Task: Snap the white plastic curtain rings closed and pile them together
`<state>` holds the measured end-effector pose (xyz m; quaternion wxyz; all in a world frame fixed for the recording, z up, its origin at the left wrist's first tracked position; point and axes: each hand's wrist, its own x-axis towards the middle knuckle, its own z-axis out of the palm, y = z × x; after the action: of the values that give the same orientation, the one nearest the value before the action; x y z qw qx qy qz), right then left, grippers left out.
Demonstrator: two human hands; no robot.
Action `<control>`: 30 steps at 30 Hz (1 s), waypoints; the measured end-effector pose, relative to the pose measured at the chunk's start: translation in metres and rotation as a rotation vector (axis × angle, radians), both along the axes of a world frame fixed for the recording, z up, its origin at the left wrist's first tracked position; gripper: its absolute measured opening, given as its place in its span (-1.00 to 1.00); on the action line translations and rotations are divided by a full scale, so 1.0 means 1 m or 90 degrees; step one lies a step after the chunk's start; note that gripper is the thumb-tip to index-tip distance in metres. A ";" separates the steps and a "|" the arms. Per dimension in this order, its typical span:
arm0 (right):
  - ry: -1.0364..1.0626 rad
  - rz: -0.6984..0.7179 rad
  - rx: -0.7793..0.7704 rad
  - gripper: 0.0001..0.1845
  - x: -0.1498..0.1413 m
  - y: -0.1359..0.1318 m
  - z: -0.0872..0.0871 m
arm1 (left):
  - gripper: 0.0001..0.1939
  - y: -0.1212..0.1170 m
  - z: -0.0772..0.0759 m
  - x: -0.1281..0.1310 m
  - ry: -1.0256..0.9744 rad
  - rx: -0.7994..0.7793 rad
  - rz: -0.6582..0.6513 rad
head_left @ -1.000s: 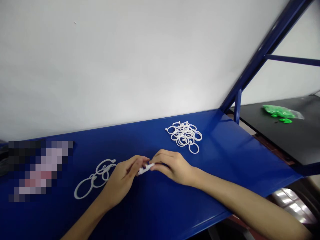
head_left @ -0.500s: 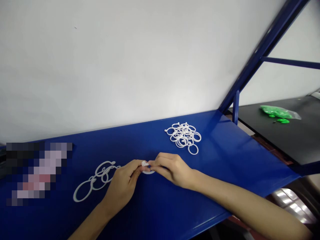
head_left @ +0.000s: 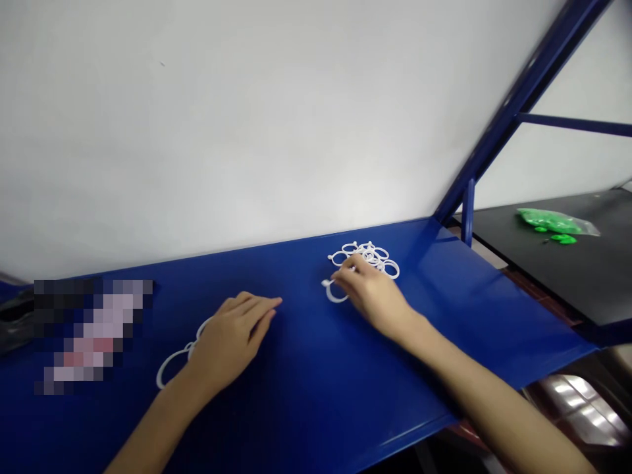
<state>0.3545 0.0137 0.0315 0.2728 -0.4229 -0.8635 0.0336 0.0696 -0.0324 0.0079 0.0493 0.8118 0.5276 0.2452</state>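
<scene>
My right hand (head_left: pixel 372 296) reaches to the near edge of a pile of white plastic rings (head_left: pixel 371 255) at the back of the blue table (head_left: pixel 306 382). Its fingers pinch one white ring (head_left: pixel 334 291) that sticks out to the left of the fingertips. Over a chain of linked white rings (head_left: pixel 172 361) at the left lies my left hand (head_left: pixel 232 336), palm down with fingers stretched out flat and nothing in it. The hand hides most of that chain.
A blurred patch (head_left: pixel 91 332) covers something at the table's left end. A blue metal frame post (head_left: pixel 513 108) rises at the right. Beyond it a black table (head_left: pixel 567 276) carries a bag of green parts (head_left: pixel 553 222). A white wall stands behind.
Both hands held one small white piece together at the table's middle. Now they have parted: the right hand went up to the ring pile, the left hand lies flat over the chain.
</scene>
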 end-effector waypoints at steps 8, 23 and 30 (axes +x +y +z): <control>-0.056 -0.195 -0.202 -0.93 0.065 0.038 0.010 | -0.66 0.014 -0.004 -0.059 0.124 -0.113 0.069; 0.053 -0.192 -0.089 -0.92 0.053 0.036 0.005 | -0.85 0.015 0.006 -0.045 0.096 -0.068 0.162; 0.111 0.022 -0.084 -0.88 0.003 0.006 -0.012 | -0.89 0.009 0.009 -0.031 0.012 -0.055 0.129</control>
<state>0.3572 0.0200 0.0198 0.3181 -0.4205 -0.8394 0.1319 0.0387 -0.0235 0.0170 0.0545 0.7536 0.6177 0.2182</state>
